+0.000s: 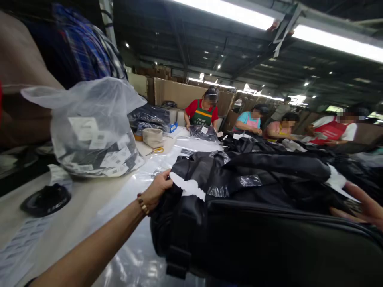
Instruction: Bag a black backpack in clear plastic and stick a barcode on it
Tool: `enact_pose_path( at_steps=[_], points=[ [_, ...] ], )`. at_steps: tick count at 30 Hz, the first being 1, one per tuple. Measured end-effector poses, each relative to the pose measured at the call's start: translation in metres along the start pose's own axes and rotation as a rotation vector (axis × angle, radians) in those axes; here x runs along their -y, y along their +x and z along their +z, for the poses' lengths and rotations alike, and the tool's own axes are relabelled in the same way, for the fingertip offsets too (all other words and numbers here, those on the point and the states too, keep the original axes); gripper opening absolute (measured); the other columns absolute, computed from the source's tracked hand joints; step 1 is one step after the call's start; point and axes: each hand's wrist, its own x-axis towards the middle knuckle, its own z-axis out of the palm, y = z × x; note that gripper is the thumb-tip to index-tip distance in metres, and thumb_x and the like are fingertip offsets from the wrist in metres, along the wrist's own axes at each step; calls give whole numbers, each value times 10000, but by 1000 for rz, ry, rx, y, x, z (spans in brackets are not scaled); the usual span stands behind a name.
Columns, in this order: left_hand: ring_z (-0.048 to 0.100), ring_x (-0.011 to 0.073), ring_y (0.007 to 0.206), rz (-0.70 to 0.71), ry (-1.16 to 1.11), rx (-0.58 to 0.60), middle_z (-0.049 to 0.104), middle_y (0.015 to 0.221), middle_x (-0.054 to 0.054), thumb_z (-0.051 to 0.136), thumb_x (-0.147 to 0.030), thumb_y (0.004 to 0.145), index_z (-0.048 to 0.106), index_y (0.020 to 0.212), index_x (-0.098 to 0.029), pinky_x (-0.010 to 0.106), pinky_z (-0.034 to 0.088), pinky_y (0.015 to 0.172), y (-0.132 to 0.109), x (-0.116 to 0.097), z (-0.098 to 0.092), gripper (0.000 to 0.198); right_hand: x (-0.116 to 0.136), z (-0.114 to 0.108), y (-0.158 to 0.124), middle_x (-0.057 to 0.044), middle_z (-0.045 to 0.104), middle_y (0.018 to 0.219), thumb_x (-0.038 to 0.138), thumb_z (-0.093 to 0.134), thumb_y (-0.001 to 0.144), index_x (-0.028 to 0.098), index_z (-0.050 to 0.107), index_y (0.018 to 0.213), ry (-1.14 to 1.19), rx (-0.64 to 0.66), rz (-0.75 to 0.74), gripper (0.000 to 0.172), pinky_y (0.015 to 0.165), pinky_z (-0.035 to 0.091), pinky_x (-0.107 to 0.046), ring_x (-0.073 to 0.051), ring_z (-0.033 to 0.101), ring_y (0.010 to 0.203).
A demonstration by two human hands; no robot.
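Observation:
A large black backpack (pixel 257 239) lies in front of me on the table, with padded straps and pieces of clear film on its upper face. My left hand (pixel 160 186) grips its left edge, fingers curled beside a torn white paper wrap (pixel 188 186). At the right border, my right hand (pixel 363 205) has thumb and fingers around the bag's other end, by a second white wrap (pixel 335 178). That hand is blurred and partly cut off. Sheets of clear plastic (pixel 134 251) lie under the bag.
To the left stands a clear plastic bag (pixel 98 131) of labels, near a black round item (pixel 46 200) and a label strip (pixel 24 243). Yellow-handled scissors (pixel 157 150) lie by a tape roll (pixel 152 136). Several co-workers, one in a green apron (pixel 201 115), stand across the table.

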Motion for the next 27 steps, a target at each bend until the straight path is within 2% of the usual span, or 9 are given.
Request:
enact_pose_path(
  at_steps=[4,8,12,15,17,20,22,25,27],
  points=[
    [627,263,714,-78,136,-131,685,828,27,833,-304,380,615,1036,-184,341,507,659,-56,-48,-63,702,-16,36,-86,-103,642,1148,470,830,283,338,502,1268,102,9,168,1047,463,494,-271,-204,654,652],
    [622,274,745,-175,273,-188,690,845,9,832,-368,390,625,1017,-222,329,503,652,-96,-55,-129,676,-68,69,-160,-50,697,1026,437,815,468,347,404,1332,210,142,311,961,583,547,-265,-215,682,772],
    [618,278,833,-331,517,-187,683,795,8,763,-470,476,626,978,-178,329,496,721,-117,-7,-199,597,-142,99,-227,-38,709,977,437,782,539,278,264,1405,277,329,533,1021,728,558,-343,-234,682,824],
    [622,343,782,-451,684,-223,644,625,55,772,-469,380,628,693,-138,402,497,712,-130,43,-240,478,-185,113,-264,-57,713,919,430,804,484,164,210,1422,180,396,713,1142,876,505,-413,-272,658,927],
    [614,394,814,-478,765,-279,644,631,101,762,-491,353,601,616,-150,455,486,748,-143,65,-258,459,-199,111,-277,-81,696,978,467,788,506,144,206,1421,86,415,733,1131,954,451,-430,-278,624,1017],
    [538,380,1073,-425,830,-377,655,993,166,655,-628,479,632,850,-141,435,401,956,-173,70,-275,613,-195,90,-282,-139,601,1187,597,693,583,157,265,1405,-82,403,615,1026,1014,392,-443,-290,548,1140],
    [474,323,1184,-362,856,-350,575,1205,143,580,-657,591,589,1069,-154,376,336,1038,-199,61,-281,694,-183,71,-284,-135,508,1314,624,626,645,184,340,1375,-222,438,443,899,1049,353,-449,-295,478,1218],
    [418,301,1246,-242,953,-79,477,1339,97,626,-576,651,503,1226,-192,384,314,1071,-234,49,-283,702,-165,55,-292,-84,429,1399,511,643,699,237,416,1335,-383,700,103,728,1097,288,-457,-285,374,1303],
    [391,317,1262,-162,1057,95,436,1371,108,727,-475,578,449,1271,-186,433,305,1079,-245,52,-281,800,-160,60,-297,-86,380,1433,435,713,647,232,407,1345,-448,911,-72,789,1111,262,-468,-292,317,1335]
  ],
)
